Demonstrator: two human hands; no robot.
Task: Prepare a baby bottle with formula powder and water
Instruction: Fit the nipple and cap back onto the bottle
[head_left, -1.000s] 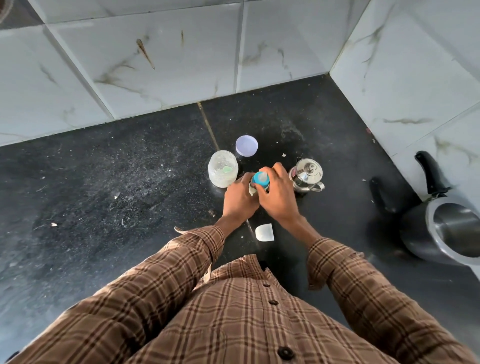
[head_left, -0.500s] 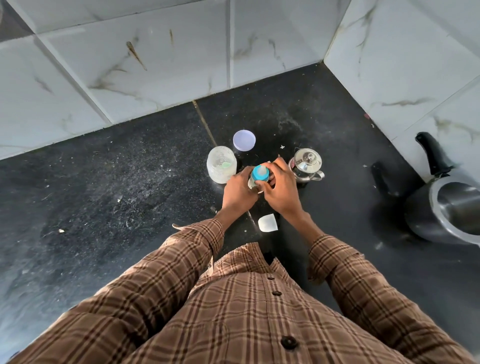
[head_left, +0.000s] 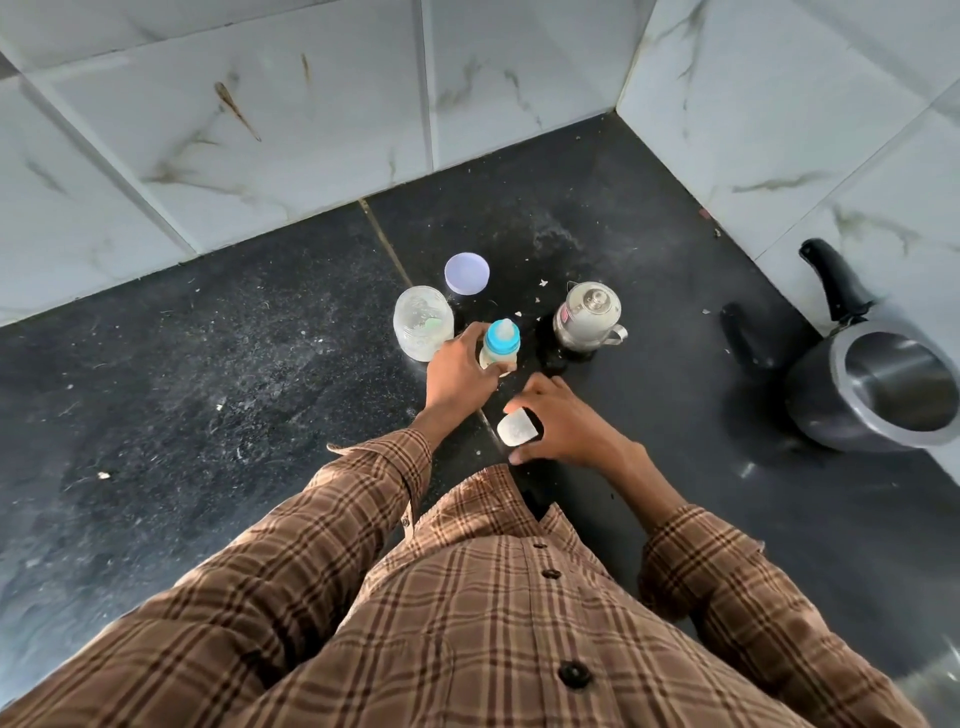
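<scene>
The baby bottle, with its blue collar and clear nipple on top, stands on the black counter. My left hand grips its body from the left. Nearer to me, my right hand has its fingers around the clear bottle cap lying on the counter. A clear formula jar stands open just left of the bottle, with its lilac lid lying behind it. A small steel kettle stands to the right of the bottle.
A steel pressure cooker with a black handle sits at the right edge by the wall. White marble tile walls close the counter at the back and right. White crumbs dot the counter.
My right hand left the bottle's blue top and came back toward me onto the clear cap. The left hand stays on the bottle.
</scene>
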